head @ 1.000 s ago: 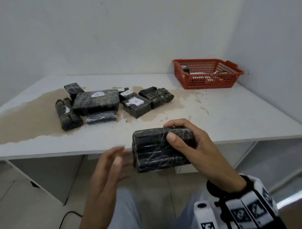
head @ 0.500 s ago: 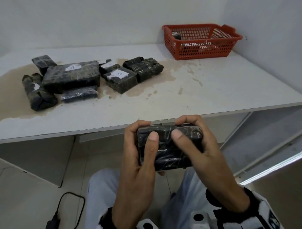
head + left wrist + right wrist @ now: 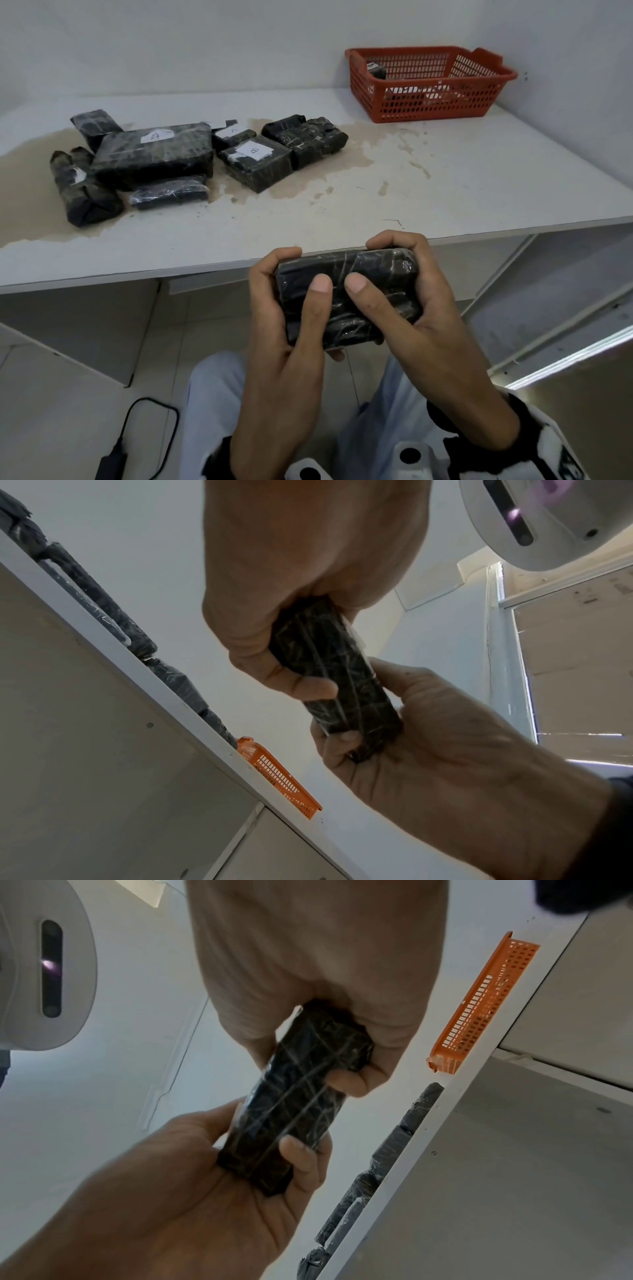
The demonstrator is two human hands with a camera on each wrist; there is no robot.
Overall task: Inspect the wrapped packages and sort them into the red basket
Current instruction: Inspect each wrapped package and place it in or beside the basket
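I hold one black plastic-wrapped package (image 3: 363, 270) in front of the table's near edge, above my lap. My left hand (image 3: 291, 308) grips its left end and my right hand (image 3: 407, 308) grips its right end, both thumbs pressed on its top face. The wrist views show the same package (image 3: 335, 685) (image 3: 298, 1104) edge-on between both hands. The red basket (image 3: 435, 81) stands at the table's far right corner with a dark package (image 3: 376, 70) inside. Several more wrapped packages (image 3: 154, 157) lie at the table's left, some with white labels.
The white table (image 3: 479, 178) has a brown stain under and around the packages. Walls close in behind and to the right of the basket. A black cable with an adapter (image 3: 113, 462) lies on the floor at the lower left.
One second ago only my right hand held the package, the left open beside it. The left hand has since taken hold of the left end. The grip has stayed the same for the last half second.
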